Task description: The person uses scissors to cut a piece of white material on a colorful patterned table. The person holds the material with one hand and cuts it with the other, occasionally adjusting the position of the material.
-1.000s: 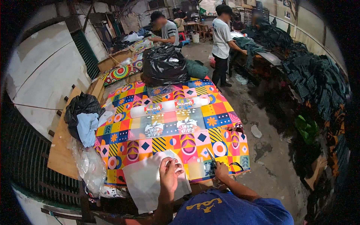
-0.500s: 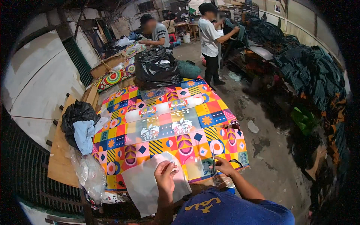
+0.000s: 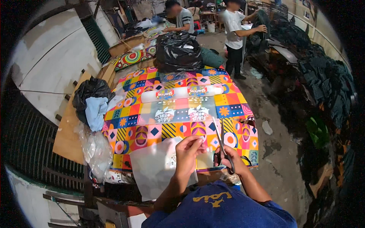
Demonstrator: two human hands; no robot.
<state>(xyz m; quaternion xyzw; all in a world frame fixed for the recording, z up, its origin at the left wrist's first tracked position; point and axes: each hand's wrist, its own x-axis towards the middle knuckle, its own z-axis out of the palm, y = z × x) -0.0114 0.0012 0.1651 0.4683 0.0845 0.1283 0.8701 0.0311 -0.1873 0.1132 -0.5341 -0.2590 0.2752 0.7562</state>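
Observation:
My left hand [image 3: 188,150] is closed in a pinch on a small white printed piece [image 3: 202,141], above a pale translucent sheet [image 3: 149,171] at the table's near edge. Just right of it, my right hand [image 3: 231,162] grips black-handled scissors [image 3: 221,138], their long blades pointing away from me and slightly apart. Under both hands lies a brightly patterned geometric cloth [image 3: 169,131]. Farther up the cloth, a translucent printed film [image 3: 177,113] lies spread beside its roll [image 3: 176,94].
A black bag [image 3: 176,51] sits at the table's far end. A board [image 3: 64,140] with bags and blue cloth [image 3: 95,110] is at left. One co-worker [image 3: 234,32] handles dark fabric at right; another [image 3: 182,21] works behind. Dark garments [image 3: 323,91] are piled along the right.
My hands have moved up and closer together, and the scissors now stand higher beside my left hand. The right-hand co-worker has lifted dark fabric. The whole view has shifted.

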